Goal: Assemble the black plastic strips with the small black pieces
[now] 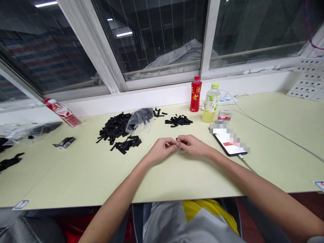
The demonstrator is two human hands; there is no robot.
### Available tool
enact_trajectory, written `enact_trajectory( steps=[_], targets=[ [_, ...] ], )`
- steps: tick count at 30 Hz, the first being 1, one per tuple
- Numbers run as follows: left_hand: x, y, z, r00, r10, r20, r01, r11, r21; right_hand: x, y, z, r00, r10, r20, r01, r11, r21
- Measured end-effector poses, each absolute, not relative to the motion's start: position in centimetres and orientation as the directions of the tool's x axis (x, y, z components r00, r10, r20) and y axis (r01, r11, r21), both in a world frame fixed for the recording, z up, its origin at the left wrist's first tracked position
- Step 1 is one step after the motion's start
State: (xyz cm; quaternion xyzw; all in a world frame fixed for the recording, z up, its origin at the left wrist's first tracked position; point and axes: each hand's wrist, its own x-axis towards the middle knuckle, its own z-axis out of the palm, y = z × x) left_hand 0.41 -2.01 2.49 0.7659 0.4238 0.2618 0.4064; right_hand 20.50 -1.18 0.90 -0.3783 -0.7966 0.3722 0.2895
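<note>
On a pale yellow-green desk (177, 184), a flat black smartphone with a lit screen (227, 138) lies plugged into a thin white cable (249, 165). Just left of the phone, a person's bare left hand (163, 148) and bare right hand (193, 145) meet, each grip pinched at the fingertips on a small dark piece (176, 139), mostly hidden by the fingers. If either pinch loosens, so small a piece could slip. Farther back and left of the phone lies a small cluster of black strips (178, 120); dropped there, the piece might be hard to find. Just behind the phone, a clear bottle of yellow drink with a lime-green cap (211, 104) could tip onto it if the right arm swings wide.
</note>
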Motion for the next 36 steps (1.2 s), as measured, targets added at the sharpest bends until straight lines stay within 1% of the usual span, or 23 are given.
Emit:
enact_trajectory(
  steps=[5, 12, 18, 23, 28, 33, 36],
  targets=[
    [0.3, -1.9, 2.2, 0.533, 0.845, 0.05, 0.424, -0.318, 0.848, 20.6, -1.0, 0.9, -0.559, 0.813, 0.164, 0.383, 0.429, -0.818],
    [0.4, -2.0, 2.6, 0.578, 0.816, 0.017, 0.397, -0.299, 0.868, 20.4, -1.2, 0.8, -0.549, 0.816, 0.18, 0.341, 0.415, -0.843],
    [0.3, -2.1, 2.8, 0.623, 0.782, -0.013, 0.312, -0.233, 0.921, 20.3, -1.6, 1.3, -0.56, 0.806, 0.192, 0.308, 0.417, -0.855],
    [0.3, -1.8, 2.0, 0.603, 0.798, 0.009, 0.268, -0.213, 0.939, 20.3, -1.6, 1.3, -0.562, 0.802, 0.2, 0.297, 0.422, -0.857],
    [0.2, -1.6, 1.9, 0.589, 0.808, -0.018, 0.227, -0.144, 0.963, 20.3, -1.7, 1.2, -0.593, 0.78, 0.199, 0.254, 0.415, -0.874],
    [0.0, -1.9, 2.7, 0.633, 0.773, -0.04, 0.271, -0.173, 0.947, 20.0, -1.7, 1.1, -0.575, 0.797, 0.183, 0.235, 0.376, -0.897],
    [0.0, -1.9, 2.8, 0.607, 0.793, -0.055, 0.345, -0.201, 0.917, 20.0, -1.1, 0.7, -0.508, 0.839, 0.197, 0.303, 0.388, -0.871]
  ],
)
